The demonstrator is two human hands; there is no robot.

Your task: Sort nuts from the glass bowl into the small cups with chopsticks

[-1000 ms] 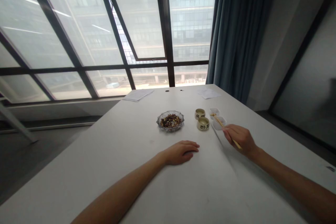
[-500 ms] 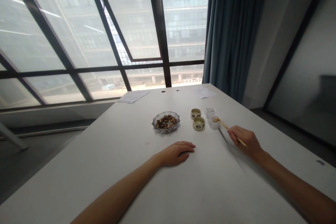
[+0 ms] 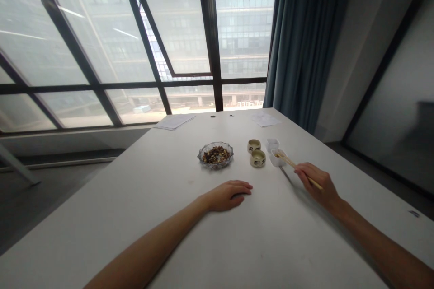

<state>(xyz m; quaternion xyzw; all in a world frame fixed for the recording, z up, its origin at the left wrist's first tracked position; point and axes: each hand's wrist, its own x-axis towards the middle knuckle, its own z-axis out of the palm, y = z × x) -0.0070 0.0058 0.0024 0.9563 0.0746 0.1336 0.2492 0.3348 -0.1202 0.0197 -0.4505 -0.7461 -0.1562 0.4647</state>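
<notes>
Holding slim wooden chopsticks (image 3: 292, 162) in the right hand (image 3: 316, 182), tips at a small white square dish (image 3: 278, 158), left hand (image 3: 231, 195) flat on a white table (image 3: 142, 230).

The right hand is clenched in a pinch around the chopsticks, whose tips reach into the dish; anything between the tips is too small to tell. The left hand lies relaxed and palm down, released, gripping nothing. A second white square dish (image 3: 272, 145) sits just behind the first. Two small cream-and-gold cups (image 3: 257, 158) with black characters stand just left of the dishes, and a round cut-glass bowl (image 3: 215, 156) of dark mixed pieces lies beyond the left hand. White paper sheets (image 3: 174, 121) rest near the far edge, under a tall dark-framed window (image 3: 179, 40).
</notes>
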